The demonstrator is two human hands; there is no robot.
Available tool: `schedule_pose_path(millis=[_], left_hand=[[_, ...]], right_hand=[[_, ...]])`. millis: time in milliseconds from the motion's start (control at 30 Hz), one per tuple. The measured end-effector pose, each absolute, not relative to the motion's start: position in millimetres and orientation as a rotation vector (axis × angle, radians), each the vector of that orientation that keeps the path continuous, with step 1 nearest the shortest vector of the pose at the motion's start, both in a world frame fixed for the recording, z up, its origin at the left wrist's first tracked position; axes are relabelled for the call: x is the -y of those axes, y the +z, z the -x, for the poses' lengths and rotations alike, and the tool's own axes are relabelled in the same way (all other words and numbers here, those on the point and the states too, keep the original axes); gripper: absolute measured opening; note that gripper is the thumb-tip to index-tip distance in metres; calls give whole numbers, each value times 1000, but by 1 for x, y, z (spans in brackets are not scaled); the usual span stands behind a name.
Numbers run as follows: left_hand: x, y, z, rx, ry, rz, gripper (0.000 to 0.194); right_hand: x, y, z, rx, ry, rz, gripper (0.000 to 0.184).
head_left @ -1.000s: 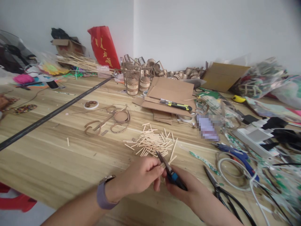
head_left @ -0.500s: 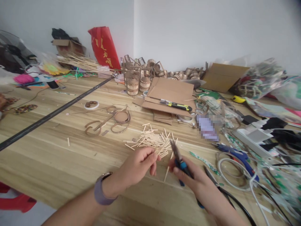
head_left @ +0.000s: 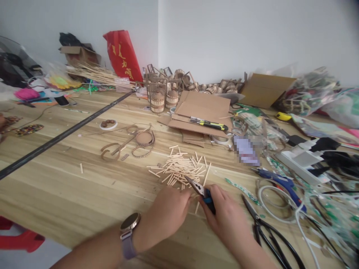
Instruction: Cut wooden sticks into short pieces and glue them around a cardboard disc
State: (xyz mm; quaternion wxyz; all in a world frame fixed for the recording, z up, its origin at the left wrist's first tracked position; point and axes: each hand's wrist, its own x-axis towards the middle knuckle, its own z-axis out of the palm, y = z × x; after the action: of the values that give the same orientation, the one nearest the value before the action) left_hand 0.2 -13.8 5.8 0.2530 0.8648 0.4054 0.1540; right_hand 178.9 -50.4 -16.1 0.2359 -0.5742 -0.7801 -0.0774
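Observation:
My right hand is closed round needle-nose pliers with blue and black handles, their jaws pointing up and left over a pile of short wooden sticks. Beside the pliers, my left hand is turned palm down with its fingers pinched together. A pale thin wooden stick shows partly at its fingertips, close to the pliers; the rest is hidden by the hand. One longer stick lies at the right side of the pile.
Black-handled scissors, a blue glue gun and white cables lie to the right. Behind the pile are cardboard sheets with a cutter, plus small stick baskets. A dark metal bar crosses the table's left.
My left hand has rolled palm down and come nearer the pliers. The pliers have swung left and lower, their jaws now over the pile's front. The scissors are more exposed.

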Motion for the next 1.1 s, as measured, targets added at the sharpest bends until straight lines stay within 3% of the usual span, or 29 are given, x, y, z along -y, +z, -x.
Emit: schedule_pose_path(millis=[300,500,633,767,867,1100], left_hand=[[24,2,-6,-1263,355,-2377,27],[2,7,9,-876,466,-1676,39],[-3,4,5,-854,555,-1235,41],[4,-9,-4,-846,501,-1238,26],[7,-14,-5,-862,502,-1390,13],[5,-5,-3,-712,414,-1199,44]], right_hand=[[50,-20,-165,2062,-203,1662,15],[40,11,-191,1917,628,1546,23],[44,22,-191,1933,733,1484,19],[53,10,-174,2087,696,1462,8],[55,1,-171,2076,677,1507,17],[51,-1,-176,1784,756,1536,31]])
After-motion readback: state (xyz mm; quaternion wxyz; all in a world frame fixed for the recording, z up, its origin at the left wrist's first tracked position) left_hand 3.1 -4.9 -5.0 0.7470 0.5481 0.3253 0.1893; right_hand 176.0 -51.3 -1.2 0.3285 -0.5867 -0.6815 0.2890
